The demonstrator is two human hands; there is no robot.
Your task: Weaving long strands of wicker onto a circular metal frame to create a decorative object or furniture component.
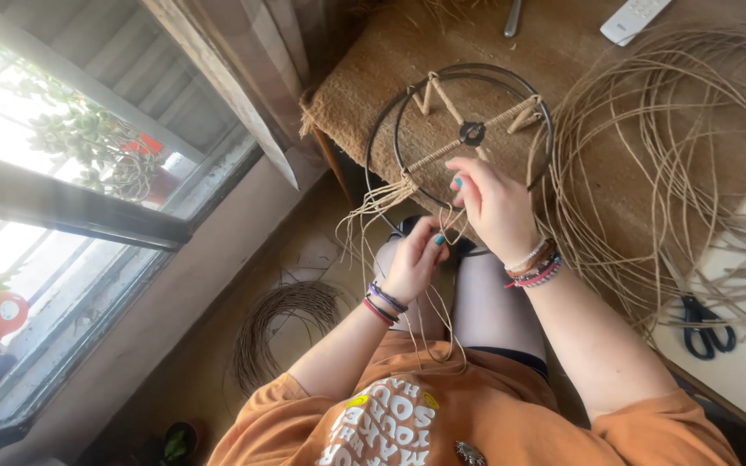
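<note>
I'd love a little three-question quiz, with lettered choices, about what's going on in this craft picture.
1. Where do the black scissors lie?
A. at the right on the pale surface
B. on the windowsill
C. inside the hoop

2. What colour is the person's shirt?
A. blue
B. orange
C. white

3. What is the right hand doing?
A. resting flat and empty
B. pinching thin cord at the metal hoop
C. holding scissors

Answers: 1 A, they sit right of the cord loops. 2 B, sleeves and chest are orange. 3 B, fingers close on strands by the rim.

The white remote (635, 17) and a grey metal tool (512, 17) at the far side are cut off by the top edge. The right hand (494, 207) hides part of the ring's (548, 151) near rim.
</note>
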